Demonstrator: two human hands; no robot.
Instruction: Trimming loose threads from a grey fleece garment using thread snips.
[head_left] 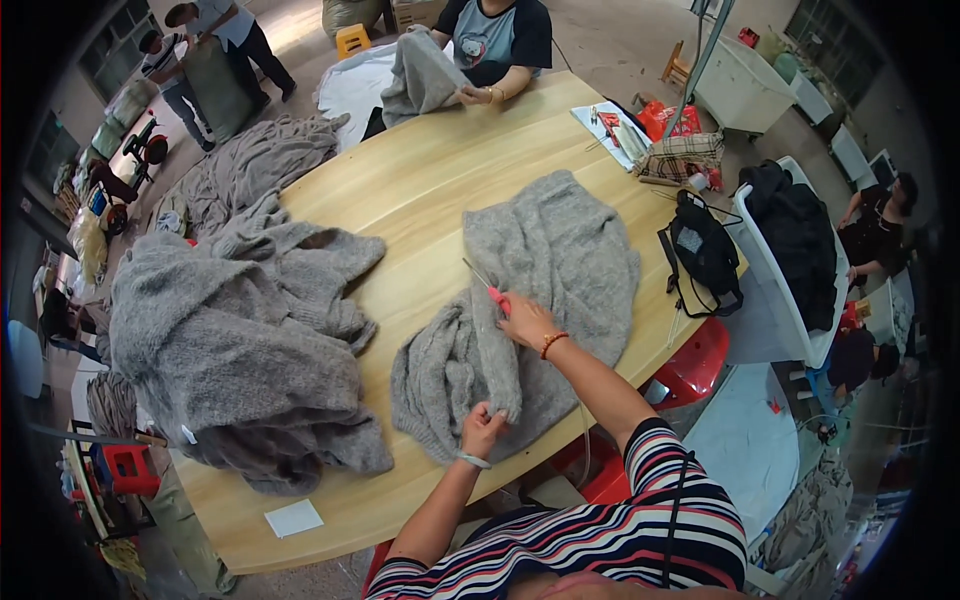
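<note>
1. The right hand is seen closed around a small red-handled tool, whose thin metal tip is pointed up and to the left over the knitwear.
2. An orange bead bracelet is worn on the right wrist.
3. The left hand is pinched shut on the lower edge of a folded part of the grey knitted garment; a pale band is worn on that wrist.
4. The grey knitted garment is spread on the wooden worktop, right of centre, with its lower part bunched up between the two hands and close to the near edge.
5. A large heap of grey knitwear is piled on the left part of the worktop, just apart from the garment being handled.
6. A small white paper slip is laid near the front left edge of the worktop.
7. A black bag is set at the right edge of the worktop, and a checked bag with a few small items is placed beyond it.
8. At the far side another grey knit piece is held by a seated person's hand.
9. A white bin holding dark clothing is stood to the right of the worktop.
</note>
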